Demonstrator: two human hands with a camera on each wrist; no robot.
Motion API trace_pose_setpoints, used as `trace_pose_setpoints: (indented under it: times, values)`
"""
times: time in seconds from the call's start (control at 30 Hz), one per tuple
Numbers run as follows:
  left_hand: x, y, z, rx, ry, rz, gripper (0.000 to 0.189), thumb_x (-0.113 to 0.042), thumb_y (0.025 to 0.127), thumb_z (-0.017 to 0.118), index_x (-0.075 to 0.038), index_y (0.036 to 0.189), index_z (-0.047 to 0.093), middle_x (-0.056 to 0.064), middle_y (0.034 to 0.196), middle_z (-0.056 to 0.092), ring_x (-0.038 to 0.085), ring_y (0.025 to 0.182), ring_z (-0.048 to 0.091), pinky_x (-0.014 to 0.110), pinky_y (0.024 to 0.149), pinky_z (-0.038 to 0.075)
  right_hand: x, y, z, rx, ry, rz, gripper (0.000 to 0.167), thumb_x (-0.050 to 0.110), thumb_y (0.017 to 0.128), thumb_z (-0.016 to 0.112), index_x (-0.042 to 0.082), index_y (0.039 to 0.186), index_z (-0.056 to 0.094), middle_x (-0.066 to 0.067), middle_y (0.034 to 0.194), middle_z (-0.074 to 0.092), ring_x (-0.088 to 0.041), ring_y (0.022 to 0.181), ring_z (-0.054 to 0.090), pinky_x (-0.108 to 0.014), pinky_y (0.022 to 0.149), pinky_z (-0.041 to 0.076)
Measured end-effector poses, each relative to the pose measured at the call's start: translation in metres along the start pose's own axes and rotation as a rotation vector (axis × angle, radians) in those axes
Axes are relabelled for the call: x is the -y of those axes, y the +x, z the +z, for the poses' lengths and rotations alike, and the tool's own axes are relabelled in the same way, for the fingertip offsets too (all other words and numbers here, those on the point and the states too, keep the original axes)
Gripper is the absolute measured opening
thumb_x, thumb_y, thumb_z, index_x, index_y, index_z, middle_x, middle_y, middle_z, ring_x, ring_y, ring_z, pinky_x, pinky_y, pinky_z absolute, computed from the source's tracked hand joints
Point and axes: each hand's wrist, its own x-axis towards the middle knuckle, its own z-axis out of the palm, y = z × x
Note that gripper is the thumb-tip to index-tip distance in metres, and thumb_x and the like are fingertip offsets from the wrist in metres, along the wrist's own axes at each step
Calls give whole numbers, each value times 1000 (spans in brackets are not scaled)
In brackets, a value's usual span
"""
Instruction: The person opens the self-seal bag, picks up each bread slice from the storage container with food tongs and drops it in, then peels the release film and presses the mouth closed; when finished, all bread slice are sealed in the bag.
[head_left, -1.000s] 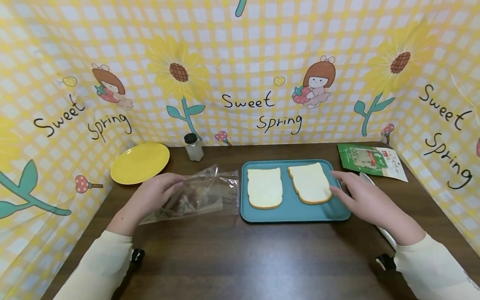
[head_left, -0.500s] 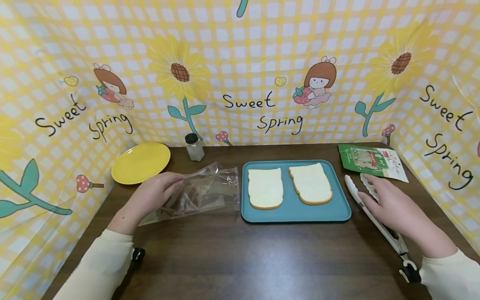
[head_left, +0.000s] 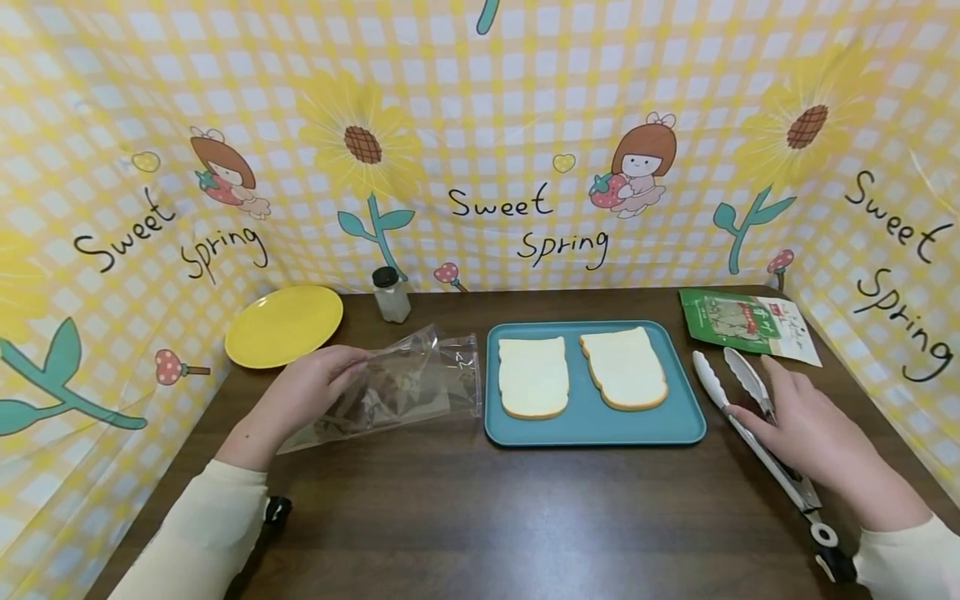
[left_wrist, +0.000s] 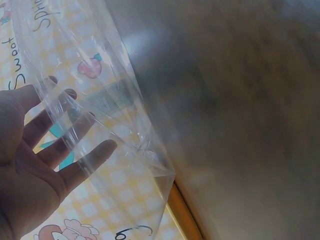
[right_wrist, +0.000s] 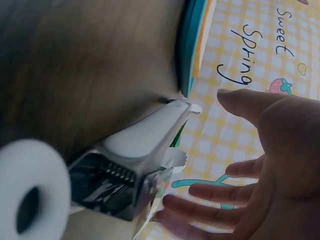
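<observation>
My left hand [head_left: 311, 383] is at the left end of a clear plastic bag [head_left: 408, 383]. In the left wrist view its fingers [left_wrist: 75, 170] are spread and fairly straight, with the thin film lying across them. My right hand [head_left: 813, 421] hovers over a pair of tongs [head_left: 765, 450] with pale scalloped tips, lying right of the tray. The right wrist view has those fingers spread apart beside the tongs, with nothing between them. Two bread slices, a left one [head_left: 533, 377] and a right one [head_left: 625, 368], lie flat on a blue tray [head_left: 592, 429].
At the back left are a yellow plate [head_left: 285, 327] and a black-capped shaker [head_left: 392, 296]. A green and white food packet [head_left: 750, 323] lies behind the tongs. Patterned cloth [head_left: 480, 150] walls in the brown table [head_left: 465, 508] at the back and sides.
My right hand has drawn back from the tray's right edge, moving right and toward me to above the tongs, uncovering them. The left hand and the bag have barely moved.
</observation>
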Motion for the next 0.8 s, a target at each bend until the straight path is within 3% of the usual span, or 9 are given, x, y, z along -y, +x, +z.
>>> trace_pose_setpoints:
  times: [0.07, 0.17, 0.23, 0.3, 0.47, 0.57, 0.8]
  values:
    - [0, 0, 0, 1, 0, -1, 30, -22, 111, 60, -11, 137, 71, 10, 135, 75, 32, 126, 71, 57, 105, 57, -2, -2, 1, 36, -15, 49, 113, 66, 103, 58, -19, 161, 12, -57, 140, 35, -69, 108, 57, -70, 77, 53]
    - [0, 0, 0, 0, -2, -2, 30, -22, 111, 60, -12, 137, 72, 9, 134, 76, 32, 126, 71, 57, 105, 57, -5, -6, 1, 111, -31, 117, 124, 75, 100, 53, -21, 160, 4, -56, 133, 32, -55, 81, 63, -56, 59, 52]
    - [1, 0, 1, -2, -3, -1, 30, -22, 111, 61, -12, 137, 72, 9, 134, 76, 32, 126, 71, 57, 105, 57, -6, -7, 1, 167, -39, 151, 129, 80, 99, 49, -23, 159, -1, -57, 132, 30, -46, 75, 63, -51, 55, 50]
    - [1, 0, 1, -2, -3, 0, 30, -22, 111, 61, -11, 136, 72, 9, 134, 76, 32, 125, 71, 57, 105, 57, -7, -7, 2, 209, -54, 169, 131, 83, 99, 46, -25, 157, -2, -58, 131, 30, -45, 75, 63, -51, 57, 51]
    - [1, 1, 1, -2, -2, 3, 29, -22, 111, 61, -11, 136, 72, 10, 133, 76, 32, 125, 72, 57, 105, 57, -11, -7, 6, 265, -77, 163, 134, 85, 98, 42, -30, 152, 0, -61, 138, 34, -63, 99, 64, -61, 71, 54]
    - [0, 1, 1, 1, -1, 3, 30, -22, 111, 61, -11, 136, 72, 10, 134, 76, 32, 126, 71, 57, 105, 57, -12, -8, 8, 289, -77, 156, 135, 85, 99, 42, -32, 151, -1, -59, 141, 38, -65, 107, 64, -62, 75, 55]
    - [0, 0, 0, 14, -1, -8, 30, -23, 111, 60, -12, 137, 71, 9, 135, 75, 32, 126, 71, 57, 105, 56, -11, -7, 13, 300, -83, 148, 133, 85, 99, 40, -30, 152, -1, -56, 138, 46, -57, 98, 70, -60, 72, 56]
